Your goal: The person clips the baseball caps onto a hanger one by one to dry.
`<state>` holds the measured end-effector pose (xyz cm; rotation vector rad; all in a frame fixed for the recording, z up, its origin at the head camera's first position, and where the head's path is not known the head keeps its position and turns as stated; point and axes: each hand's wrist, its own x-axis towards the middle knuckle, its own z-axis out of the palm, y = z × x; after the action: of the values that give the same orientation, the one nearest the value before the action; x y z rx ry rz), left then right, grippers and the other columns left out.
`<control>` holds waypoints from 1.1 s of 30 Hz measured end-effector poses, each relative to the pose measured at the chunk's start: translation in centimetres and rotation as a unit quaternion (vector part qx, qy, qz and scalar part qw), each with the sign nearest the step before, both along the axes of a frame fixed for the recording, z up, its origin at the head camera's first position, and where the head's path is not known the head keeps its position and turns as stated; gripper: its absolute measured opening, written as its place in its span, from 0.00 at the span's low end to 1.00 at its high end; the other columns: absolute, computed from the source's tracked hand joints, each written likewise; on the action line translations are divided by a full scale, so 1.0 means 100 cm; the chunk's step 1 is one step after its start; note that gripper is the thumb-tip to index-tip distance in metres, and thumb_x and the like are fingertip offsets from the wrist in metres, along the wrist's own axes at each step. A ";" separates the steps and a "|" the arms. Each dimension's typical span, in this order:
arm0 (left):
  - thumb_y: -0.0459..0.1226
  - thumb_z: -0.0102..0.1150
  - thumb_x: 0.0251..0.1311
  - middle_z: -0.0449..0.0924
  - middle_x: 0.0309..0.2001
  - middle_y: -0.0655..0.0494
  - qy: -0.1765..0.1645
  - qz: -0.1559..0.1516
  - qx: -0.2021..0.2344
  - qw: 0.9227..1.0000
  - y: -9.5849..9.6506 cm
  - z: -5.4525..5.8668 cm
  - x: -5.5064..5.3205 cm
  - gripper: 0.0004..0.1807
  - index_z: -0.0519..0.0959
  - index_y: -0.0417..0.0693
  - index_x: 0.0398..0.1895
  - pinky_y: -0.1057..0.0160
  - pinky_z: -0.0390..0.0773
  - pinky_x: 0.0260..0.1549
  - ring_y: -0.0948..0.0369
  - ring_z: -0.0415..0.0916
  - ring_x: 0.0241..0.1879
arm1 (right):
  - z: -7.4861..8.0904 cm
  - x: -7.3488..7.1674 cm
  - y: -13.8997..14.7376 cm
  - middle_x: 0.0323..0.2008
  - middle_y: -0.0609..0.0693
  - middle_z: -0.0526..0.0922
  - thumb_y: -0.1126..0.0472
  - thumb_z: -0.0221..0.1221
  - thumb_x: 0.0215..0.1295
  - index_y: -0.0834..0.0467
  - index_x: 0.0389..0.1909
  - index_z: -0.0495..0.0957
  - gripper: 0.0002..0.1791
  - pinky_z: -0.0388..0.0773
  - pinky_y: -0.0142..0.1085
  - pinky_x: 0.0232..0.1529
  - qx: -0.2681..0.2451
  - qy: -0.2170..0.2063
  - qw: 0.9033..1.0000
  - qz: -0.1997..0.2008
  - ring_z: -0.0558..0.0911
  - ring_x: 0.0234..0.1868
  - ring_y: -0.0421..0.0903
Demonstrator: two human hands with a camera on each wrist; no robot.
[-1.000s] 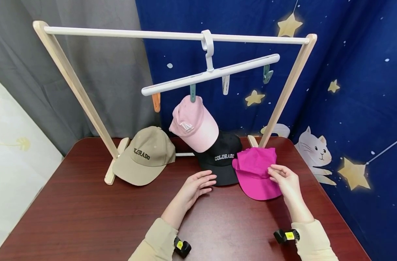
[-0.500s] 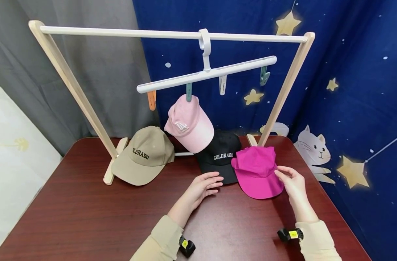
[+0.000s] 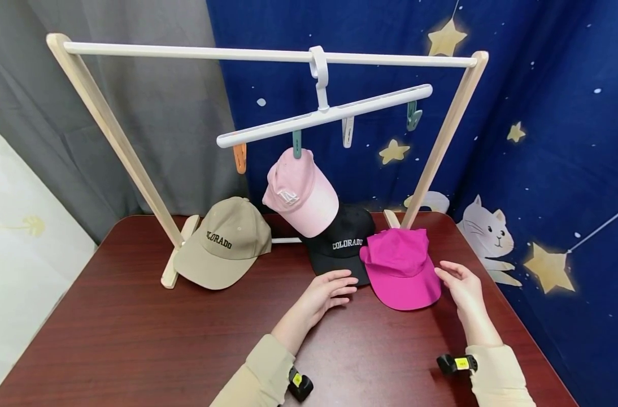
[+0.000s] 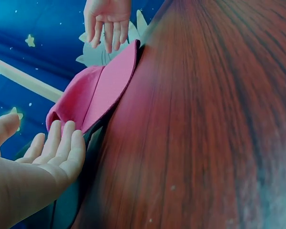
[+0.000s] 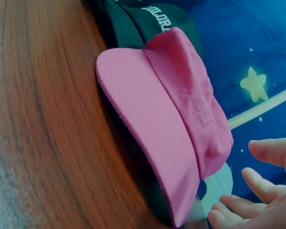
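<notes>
A magenta cap (image 3: pixel 401 265) lies on the table at the right, partly over a black cap (image 3: pixel 343 240) lettered COLORADO. My left hand (image 3: pixel 325 295), fingers loosely extended, hovers by the black cap's brim and holds nothing. In the left wrist view that hand (image 4: pixel 43 167) has its palm up, its fingertips overlapping the magenta cap (image 4: pixel 90 88); contact cannot be told. Just right of the magenta brim is my right hand (image 3: pixel 464 288), relaxed and holding nothing. The right wrist view shows this hand (image 5: pixel 262 195) apart from the magenta cap (image 5: pixel 157 114).
A tilted white hanger (image 3: pixel 321 116) hangs from the wooden rack's rail (image 3: pixel 187 52). Its teal clip (image 3: pixel 296 144) holds a pink LA cap (image 3: pixel 303 195). Nothing hangs from the orange clip (image 3: pixel 240 158), white clip (image 3: pixel 347 133) or other teal clip (image 3: pixel 413 117). A beige cap (image 3: pixel 225 243) sits left.
My right hand has moved right and slightly down, away from the magenta cap. The left hand has shifted right along the black brim. The pink cap and hanger have swung slightly.
</notes>
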<state>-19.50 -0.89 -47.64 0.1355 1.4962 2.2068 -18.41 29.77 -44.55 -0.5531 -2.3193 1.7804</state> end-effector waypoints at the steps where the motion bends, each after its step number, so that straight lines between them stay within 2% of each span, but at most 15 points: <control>1: 0.34 0.52 0.67 0.75 0.56 0.38 -0.002 0.000 0.000 1.000 0.001 0.000 0.000 0.26 0.63 0.30 0.65 0.60 0.78 0.43 0.50 0.76 0.53 | 0.000 0.000 0.001 0.39 0.36 0.80 0.59 0.60 0.66 0.70 0.61 0.68 0.28 0.74 0.26 0.43 0.000 -0.003 1.000 0.002 0.76 0.35 0.25; 3: 0.34 0.52 0.67 0.74 0.57 0.38 -0.006 -0.001 0.001 1.000 0.004 0.000 0.000 0.26 0.62 0.30 0.65 0.59 0.78 0.44 0.50 0.76 0.53 | -0.002 0.001 0.002 0.39 0.36 0.80 0.58 0.60 0.66 0.70 0.61 0.67 0.28 0.74 0.27 0.43 0.002 -0.011 1.000 0.009 0.76 0.34 0.24; 9: 0.35 0.52 0.67 0.71 0.60 0.37 -0.012 -0.009 -0.003 1.000 0.011 0.000 0.002 0.28 0.61 0.30 0.66 0.57 0.78 0.44 0.49 0.76 0.53 | -0.007 0.001 0.004 0.49 0.46 0.77 0.56 0.58 0.68 0.70 0.64 0.64 0.30 0.73 0.26 0.44 0.016 -0.036 0.998 0.041 0.74 0.35 0.23; 17: 0.36 0.53 0.67 0.69 0.61 0.36 -0.022 -0.023 -0.011 0.999 0.020 -0.002 0.005 0.28 0.60 0.30 0.66 0.53 0.76 0.48 0.46 0.74 0.55 | -0.015 0.002 0.008 0.51 0.52 0.75 0.54 0.57 0.69 0.70 0.66 0.60 0.33 0.75 0.28 0.46 0.008 -0.065 0.996 0.054 0.72 0.36 0.23; 20: 0.36 0.53 0.67 0.69 0.61 0.37 -0.023 -0.027 -0.015 0.999 0.024 -0.002 0.006 0.29 0.60 0.30 0.66 0.51 0.76 0.48 0.45 0.73 0.56 | -0.017 0.003 0.010 0.48 0.48 0.76 0.55 0.57 0.69 0.70 0.66 0.60 0.33 0.75 0.27 0.44 0.001 -0.064 0.997 0.051 0.72 0.36 0.23; 26: 0.36 0.53 0.67 0.73 0.58 0.38 -0.025 -0.027 -0.021 0.999 0.032 -0.004 0.007 0.29 0.60 0.30 0.66 0.50 0.76 0.48 0.45 0.74 0.55 | -0.018 0.005 0.011 0.34 0.33 0.75 0.55 0.58 0.68 0.71 0.66 0.60 0.33 0.76 0.26 0.40 -0.020 -0.059 0.997 0.043 0.74 0.35 0.25; 33: 0.36 0.55 0.65 0.73 0.57 0.38 -0.032 -0.024 -0.017 0.999 0.037 -0.006 0.006 0.30 0.60 0.30 0.66 0.48 0.74 0.50 0.45 0.74 0.55 | -0.021 0.005 0.013 0.34 0.32 0.75 0.56 0.58 0.67 0.71 0.65 0.60 0.33 0.75 0.27 0.38 -0.019 -0.061 0.997 0.043 0.74 0.34 0.24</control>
<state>-18.85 2.80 -48.24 0.0875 1.4793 2.1256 -17.90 31.06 -46.67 -0.5905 -2.4287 1.8828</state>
